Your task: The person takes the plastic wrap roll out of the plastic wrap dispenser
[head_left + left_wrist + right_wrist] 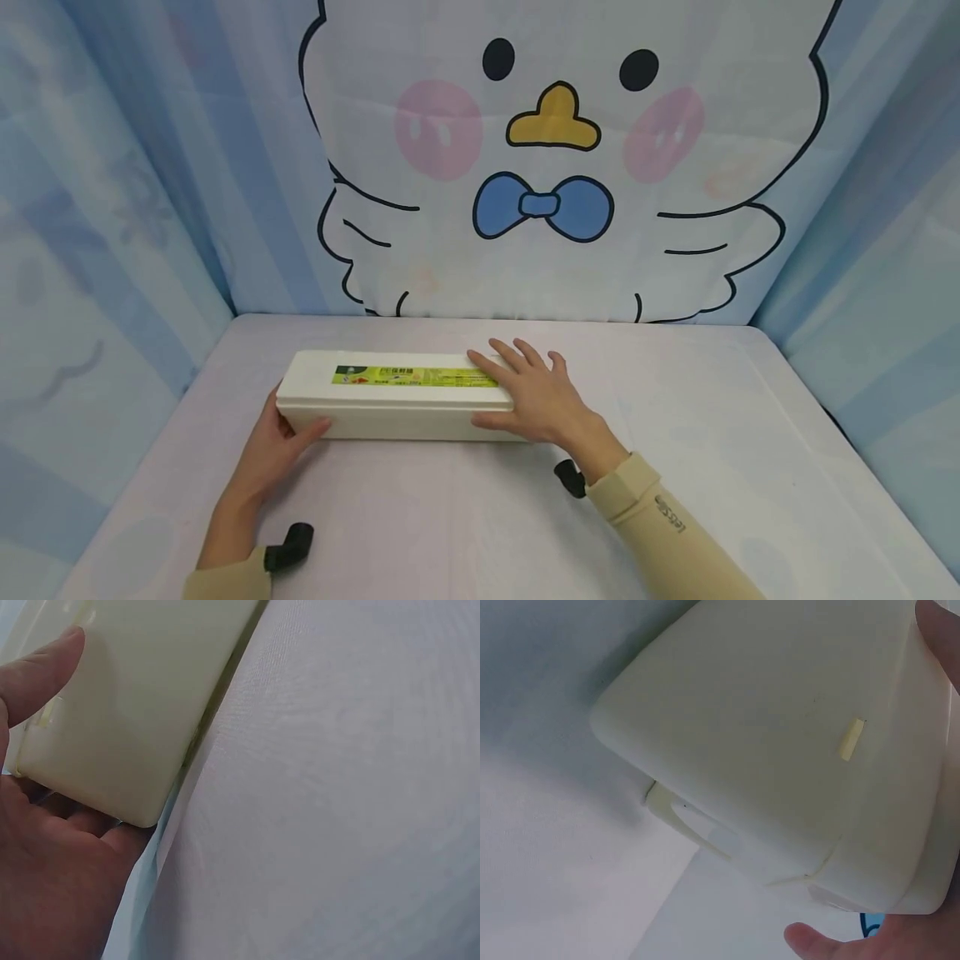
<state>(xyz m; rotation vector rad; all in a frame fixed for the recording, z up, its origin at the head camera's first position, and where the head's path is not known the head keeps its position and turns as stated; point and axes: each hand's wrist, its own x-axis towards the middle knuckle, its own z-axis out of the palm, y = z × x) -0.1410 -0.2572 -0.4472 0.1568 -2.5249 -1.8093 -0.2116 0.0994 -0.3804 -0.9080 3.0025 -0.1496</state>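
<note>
A long white cling film box [397,422] with a green and yellow label [412,377] on its lid lies crosswise at the white-covered table. My left hand [273,442] grips its left end: in the left wrist view the thumb [49,671] presses the front face and the fingers bend round the end. Over the right end my right hand [540,400] is laid with fingers spread and fairly straight, its thumb along the front edge. The right wrist view shows the box's end [750,750], with a fingertip [806,937] sticking out past it.
The white cloth-covered table [450,525] extends around the box. Behind it hangs a curtain [547,275] with a cartoon chick print, and blue patterned curtains [90,250] stand at both sides. Small black wrist mounts [291,546] sit at both sleeves.
</note>
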